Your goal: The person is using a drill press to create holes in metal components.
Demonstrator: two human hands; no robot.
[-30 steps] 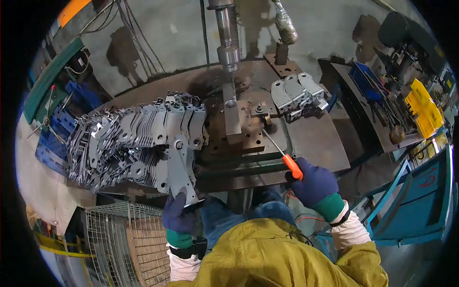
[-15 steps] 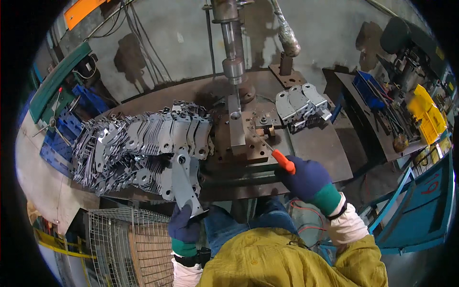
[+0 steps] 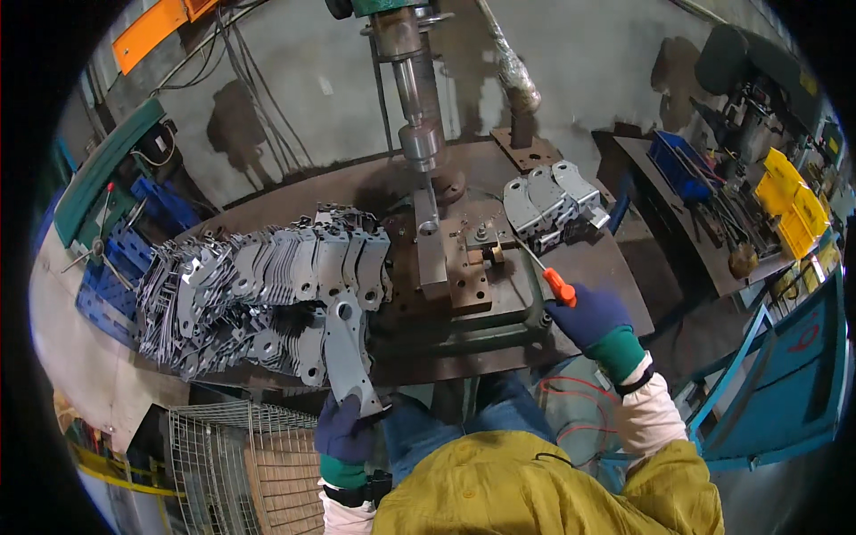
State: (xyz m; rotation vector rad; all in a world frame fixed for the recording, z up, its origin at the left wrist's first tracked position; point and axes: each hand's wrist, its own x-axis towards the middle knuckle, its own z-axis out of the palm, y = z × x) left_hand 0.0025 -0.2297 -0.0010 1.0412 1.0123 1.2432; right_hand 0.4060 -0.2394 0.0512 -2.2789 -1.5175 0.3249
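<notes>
My left hand (image 3: 343, 430), in a dark blue glove, is closed on the lower end of a curved grey metal plate (image 3: 349, 357) with holes. The plate stands out from the table's front edge, in front of a large pile of similar plates (image 3: 276, 263). My right hand (image 3: 590, 318), gloved too, grips a screwdriver (image 3: 559, 286) by its orange handle. Its thin shaft points up and left, toward the table right of the steel fixture (image 3: 432, 260). Over that fixture hangs the drill press spindle (image 3: 421, 143), its tool reaching down close to the block.
A smaller stack of plates (image 3: 551, 201) lies at the right of the table (image 3: 611, 281). Beyond it is a side bench with a blue bin (image 3: 675, 165) and a yellow bin (image 3: 783, 205). A wire basket (image 3: 209, 455) stands below left, a blue metal frame (image 3: 776, 383) at right.
My right hand has moved right with the screwdriver, its tip leaving the fixture's side. The plate in my left hand has turned slightly. The whole view has shifted a little.
</notes>
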